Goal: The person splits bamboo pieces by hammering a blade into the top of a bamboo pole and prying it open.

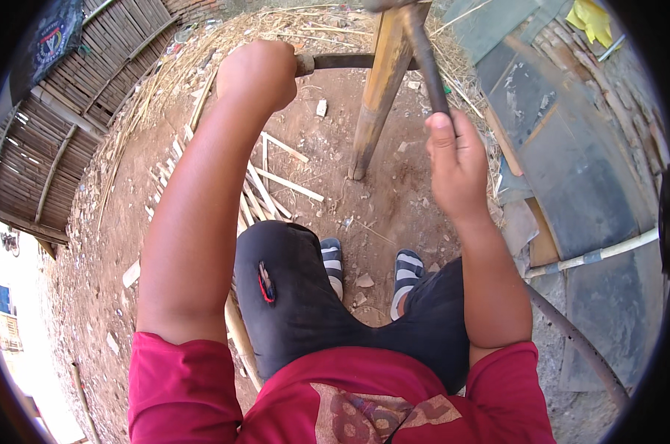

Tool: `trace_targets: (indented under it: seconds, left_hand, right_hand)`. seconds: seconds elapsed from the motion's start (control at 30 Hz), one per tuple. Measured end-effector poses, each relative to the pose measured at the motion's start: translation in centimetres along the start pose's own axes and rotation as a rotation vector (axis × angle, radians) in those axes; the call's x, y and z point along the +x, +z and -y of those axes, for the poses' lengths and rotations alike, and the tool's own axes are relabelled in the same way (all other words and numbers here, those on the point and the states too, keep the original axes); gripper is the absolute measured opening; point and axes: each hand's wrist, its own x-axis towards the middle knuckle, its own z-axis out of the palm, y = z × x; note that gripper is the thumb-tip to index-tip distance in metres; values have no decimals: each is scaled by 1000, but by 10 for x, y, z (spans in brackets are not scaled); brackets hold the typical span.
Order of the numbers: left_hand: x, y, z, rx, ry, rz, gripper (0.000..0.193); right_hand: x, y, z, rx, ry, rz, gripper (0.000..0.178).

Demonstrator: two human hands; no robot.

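Note:
My left hand [257, 74] is closed in a fist round the handle of a machete [342, 61]. Its dark blade runs level to the right and meets an upright bamboo pole [379, 96]; the tip shows on the pole's far right side. Whether the blade is sunk into the bamboo or behind it, I cannot tell. My right hand [457, 163] grips a hammer [427, 63] by its dark handle, thumb along the shaft. The hammer's head is at the top edge, partly cut off, above the pole. The pole's lower end rests on the dirt beyond my feet.
Split bamboo strips [265, 189] lie beside my left leg. Dry straw [165, 81] and rubble cover the ground farther out. Grey sheets [587, 177] and a pale pole [601, 251] lie at the right. A woven bamboo wall [35, 159] stands at the left.

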Motion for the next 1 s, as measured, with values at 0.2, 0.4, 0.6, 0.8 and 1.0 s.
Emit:
trace_targets:
  seconds: [0.2,0.4,0.6,0.8,1.0]
  left_hand:
    - [2,1,-12,-15,42,15,24]
    - [-4,7,-3,-35,32,-21,24]
    - [-2,7,-10,-40,14,2,23]
    - [-1,12,-9,-56,31,7,23]
    - [3,29,4,-67,-21,14,22]
  right_hand:
    - [-7,13,-34,-216,-74,82,33]
    - [-6,4,9,-79,-64,-22,31]
    - [-9,18,-27,-174,-91,12,30]
    - [-8,10,-18,-108,-97,-25,29]
    - [-2,-18,0,-153,-153,-5,30]
